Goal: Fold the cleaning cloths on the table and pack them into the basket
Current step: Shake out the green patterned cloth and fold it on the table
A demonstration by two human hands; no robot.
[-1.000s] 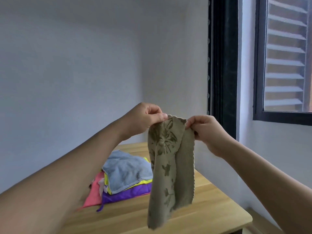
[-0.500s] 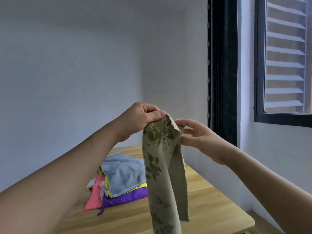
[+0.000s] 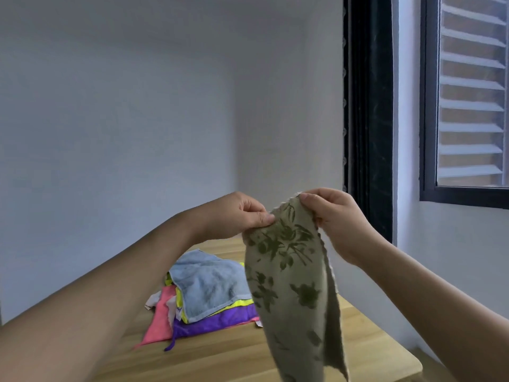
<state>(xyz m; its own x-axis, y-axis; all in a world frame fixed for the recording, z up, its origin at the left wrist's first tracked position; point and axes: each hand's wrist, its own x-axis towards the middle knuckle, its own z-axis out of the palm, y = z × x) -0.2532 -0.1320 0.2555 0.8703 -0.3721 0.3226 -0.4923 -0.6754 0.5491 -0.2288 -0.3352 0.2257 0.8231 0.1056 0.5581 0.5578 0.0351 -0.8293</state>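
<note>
The olive cloth [image 3: 292, 285] is thin and soft, printed with darker green leaves and flowers, its edge finely scalloped. It hangs in the air above the table [image 3: 275, 357], doubled lengthwise into a narrow drape that runs down past the bottom of view. The left hand [image 3: 237, 213] pinches its top edge from nine o'clock, thumb pressed on the fabric against curled fingers. The right hand [image 3: 336, 216] grips the same top edge from two o'clock, fingertips clamped over the corner, with the cloth's scalloped side running down just under its wrist. The two hands sit close together, the cloth bunched between them.

At eight o'clock from the cloth, a loose pile lies on the pale wooden table: a fluffy light-blue towel [image 3: 209, 285] on top, a yellow layer [image 3: 239, 303] under it, then a smooth purple cloth [image 3: 217, 321] and a pink one [image 3: 161, 318] sticking out on the left. The olive cloth's drape covers the pile's right end. No basket shows.
</note>
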